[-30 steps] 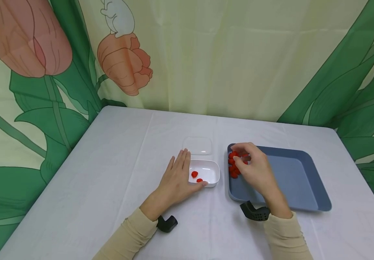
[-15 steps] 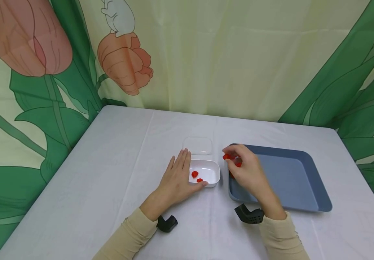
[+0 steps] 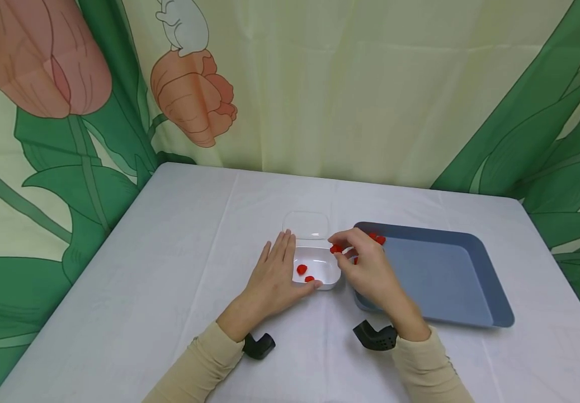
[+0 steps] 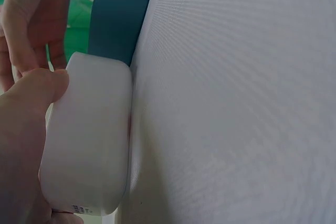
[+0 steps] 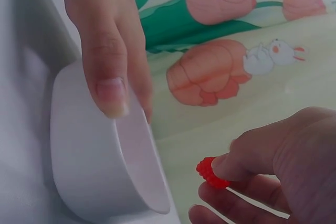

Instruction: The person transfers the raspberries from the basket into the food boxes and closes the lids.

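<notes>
My right hand (image 3: 370,274) pinches a red raspberry (image 5: 212,173) between thumb and fingers, just above the right rim of a small white box (image 3: 326,268). Its bumpy surface shows in the right wrist view. Two red pieces (image 3: 302,270) lie inside the box. Along the box's left side rests my left hand (image 3: 269,282), fingers straight, with its thumb (image 5: 112,95) on the near rim. The left wrist view shows the box's outer wall (image 4: 89,135) with that thumb at its edge. More red raspberries (image 3: 380,240) sit in the tray's far left corner, partly hidden by my right hand.
A blue-grey tray (image 3: 451,280) stands to the right of the box. Behind the box a clear lid (image 3: 306,225) lies on the white tablecloth (image 3: 159,252). A printed curtain (image 3: 345,101) hangs past the table's far edge.
My right hand has lifted the raspberry out of the tray and carried it left to the box's right rim. The left hand and the box have stayed in place.
</notes>
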Tool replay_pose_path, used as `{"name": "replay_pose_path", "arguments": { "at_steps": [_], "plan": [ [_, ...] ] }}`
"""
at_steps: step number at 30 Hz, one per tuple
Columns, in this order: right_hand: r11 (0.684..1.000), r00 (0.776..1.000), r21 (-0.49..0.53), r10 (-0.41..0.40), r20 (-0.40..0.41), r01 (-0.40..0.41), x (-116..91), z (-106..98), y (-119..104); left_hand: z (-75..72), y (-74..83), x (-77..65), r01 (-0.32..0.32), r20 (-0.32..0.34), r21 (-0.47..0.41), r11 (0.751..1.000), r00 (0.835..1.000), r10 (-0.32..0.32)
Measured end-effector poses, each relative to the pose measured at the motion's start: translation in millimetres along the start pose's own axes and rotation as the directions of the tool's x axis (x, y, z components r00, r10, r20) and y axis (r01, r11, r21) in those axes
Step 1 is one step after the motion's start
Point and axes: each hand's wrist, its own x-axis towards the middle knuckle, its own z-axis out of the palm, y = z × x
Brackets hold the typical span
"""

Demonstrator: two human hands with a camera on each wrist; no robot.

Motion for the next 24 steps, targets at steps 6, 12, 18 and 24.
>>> {"name": "replay_pose_path", "arguments": {
  "at_steps": [6,12,18,24],
  "plan": [
    [1.000,1.000,0.029,-0.001,0.025,0.000,0,6,0,0.1,-0.6,-1.0,-0.005,-0.001,0.008,1.000,1.000,0.005],
    [0.999,0.998,0.038,0.000,0.066,-0.002,0,13,0,0.2,-1.2,-1.4,-0.009,0.000,0.007,1.000,1.000,0.009],
    [0.998,0.996,0.070,-0.018,0.092,0.012,1,20,2,-0.8,-1.0,-0.4,-0.001,0.009,0.003,1.000,1.000,0.001],
    [0.996,0.994,0.074,-0.047,0.096,0.040,1,25,2,-1.2,-0.4,-0.2,0.007,0.029,0.005,1.000,1.000,-0.007]
  ]
}}
